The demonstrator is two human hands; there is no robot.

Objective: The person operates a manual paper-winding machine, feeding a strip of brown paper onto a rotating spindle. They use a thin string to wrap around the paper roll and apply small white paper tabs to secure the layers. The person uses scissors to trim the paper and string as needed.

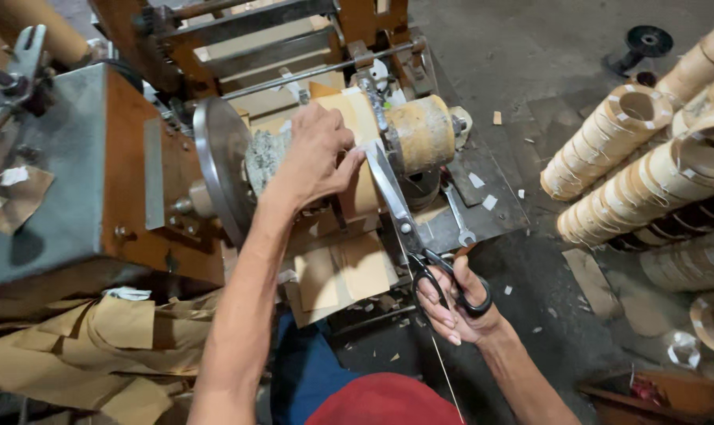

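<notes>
Scissors (408, 228) in right hand (451, 303), left hand (314, 153) on paper roll (357, 157)

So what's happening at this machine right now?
A person stands over a winding machine with a roll of brown paper on its spindle. The left hand presses flat on the roll beside a metal disc. The right hand holds black-handled scissors, blades pointed up against the paper at the roll. Loose brown paper scraps hang below the machine, and stacks of finished paper rings lie on the floor to the right.
</notes>
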